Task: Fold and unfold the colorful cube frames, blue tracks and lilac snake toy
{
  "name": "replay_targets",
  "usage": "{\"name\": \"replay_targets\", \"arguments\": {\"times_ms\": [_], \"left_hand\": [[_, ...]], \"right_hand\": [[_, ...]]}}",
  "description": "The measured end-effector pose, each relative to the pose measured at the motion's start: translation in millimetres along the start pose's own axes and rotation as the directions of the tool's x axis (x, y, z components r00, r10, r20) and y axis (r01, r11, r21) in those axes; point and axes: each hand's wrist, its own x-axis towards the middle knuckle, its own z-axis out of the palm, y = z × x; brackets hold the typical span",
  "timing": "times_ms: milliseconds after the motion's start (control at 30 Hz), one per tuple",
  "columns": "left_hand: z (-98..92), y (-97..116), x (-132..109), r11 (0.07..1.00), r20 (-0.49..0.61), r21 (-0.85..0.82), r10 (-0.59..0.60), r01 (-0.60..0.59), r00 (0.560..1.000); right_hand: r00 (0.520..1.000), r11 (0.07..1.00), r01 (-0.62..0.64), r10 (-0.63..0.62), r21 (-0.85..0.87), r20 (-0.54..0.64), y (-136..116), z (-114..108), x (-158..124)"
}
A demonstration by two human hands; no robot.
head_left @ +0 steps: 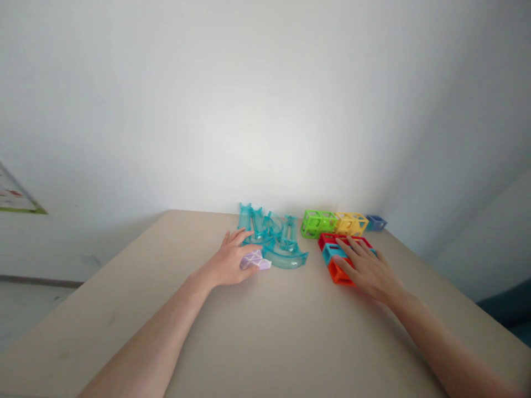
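Observation:
My left hand (pixel 233 261) is round a lilac and white snake puzzle (pixel 251 258), folded into a compact piece, with the thumb on its near side and fingers on its far side. Just beyond lie several translucent teal track pieces (pixel 286 256), some straight and some curved. On the right, my right hand (pixel 369 271) rests with fingers spread over a group of open-frame cubes. In this group a red row (pixel 327 238) is farthest back, light blue cubes (pixel 331 252) are in the middle, and an orange cube (pixel 339 272) is nearest. The hand partly covers them.
Behind that group stand green cubes (pixel 318 223), yellow cubes (pixel 350 222) and a dark blue cube (pixel 375 223), close to the white wall (pixel 265 110). Everything sits on a beige table (pixel 269 337). A green-edged poster (pixel 16 193) hangs at the far left.

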Motion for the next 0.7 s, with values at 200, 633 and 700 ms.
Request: {"name": "replay_targets", "arguments": {"times_ms": [200, 633, 700], "left_hand": [[0.5, 0, 0, 1.000, 0.023, 0.014, -0.001, 0.001, 1.000], [0.9, 1, 0, 1.000, -0.012, -0.004, 0.021, -0.021, 1.000], [1.3, 1, 0, 1.000, -0.017, -0.004, 0.026, -0.026, 1.000]], "right_hand": [[1.000, 1.000, 0.000, 0.000, -0.007, 0.004, -4, -1, 6], [1.000, 1.000, -0.014, 0.014, 0.003, -0.015, -5, 4, 14], [1.000, 1.000, -0.014, 0.014, 0.002, -0.015, -6, 3, 14]]}}
